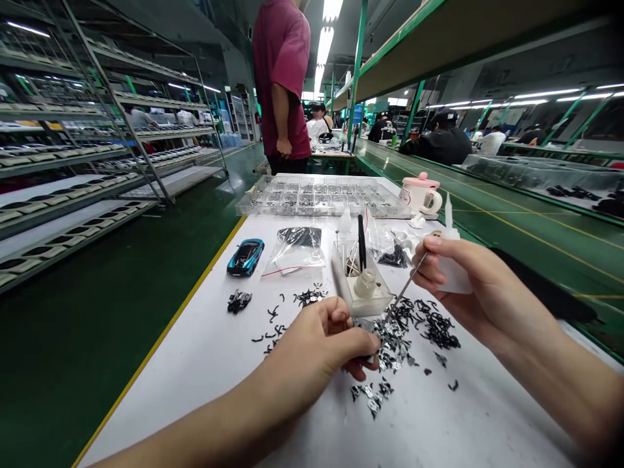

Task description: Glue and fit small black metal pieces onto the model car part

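Left hand point(316, 348) pinches a small dark part point(366, 325) in front of the clear box point(363, 289). Right hand point(468, 279) grips a thin pick point(404, 292), tip on that part.

A small grey part point(366, 325) sits pinched in the left hand point(316, 351), just above the bench point(205, 364). A thin metal pin point(404, 289) slants down from the right hand point(468, 286), with its tip at the part. That hand also holds a white bottle point(455, 276) upright, nozzle up.
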### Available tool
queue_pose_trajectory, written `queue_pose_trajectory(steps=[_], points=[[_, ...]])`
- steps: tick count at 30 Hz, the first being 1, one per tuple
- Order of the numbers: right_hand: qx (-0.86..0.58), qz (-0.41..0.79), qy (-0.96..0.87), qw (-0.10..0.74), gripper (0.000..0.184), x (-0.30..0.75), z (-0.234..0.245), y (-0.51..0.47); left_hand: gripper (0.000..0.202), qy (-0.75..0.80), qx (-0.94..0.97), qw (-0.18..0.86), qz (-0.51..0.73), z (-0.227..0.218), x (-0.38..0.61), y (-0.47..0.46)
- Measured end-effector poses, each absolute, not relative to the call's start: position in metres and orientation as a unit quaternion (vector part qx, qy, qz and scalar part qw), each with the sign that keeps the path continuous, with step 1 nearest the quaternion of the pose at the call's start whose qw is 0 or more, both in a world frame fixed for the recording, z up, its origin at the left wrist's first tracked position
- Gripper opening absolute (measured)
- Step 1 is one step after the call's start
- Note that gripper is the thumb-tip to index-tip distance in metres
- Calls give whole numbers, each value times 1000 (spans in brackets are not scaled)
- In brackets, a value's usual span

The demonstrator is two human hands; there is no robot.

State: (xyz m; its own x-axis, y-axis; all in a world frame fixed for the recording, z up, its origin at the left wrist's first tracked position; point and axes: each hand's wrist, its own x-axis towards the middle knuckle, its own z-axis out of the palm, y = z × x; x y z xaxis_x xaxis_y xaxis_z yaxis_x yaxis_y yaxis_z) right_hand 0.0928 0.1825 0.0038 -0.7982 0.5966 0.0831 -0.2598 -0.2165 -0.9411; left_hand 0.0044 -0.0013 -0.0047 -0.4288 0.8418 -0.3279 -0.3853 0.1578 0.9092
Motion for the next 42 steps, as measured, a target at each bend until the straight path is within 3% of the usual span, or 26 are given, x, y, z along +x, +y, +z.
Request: queue_pose_trajectory(steps=[11,17,21,29,39,42], points=[[-169,748,-570,294,28,92,3,193,40,570,193,521,606,-4,3,-2],[-156,657,-619,402,22,91,0,205,37,579,188,517,602,-5,2,-3],[-143,599,-670,414,27,92,-9,205,39,580,197,515,599,-6,1,-2],[-149,560,-750,318,37,90,-10,184,36,613,240,455,600,-3,-1,-3],[-196,568,-721,345,25,84,-21,234,36,668,321,315,593,2,5,-11],[-216,564,-750,270,27,78,-31,250,37,667,309,318,598,2,3,-11]])
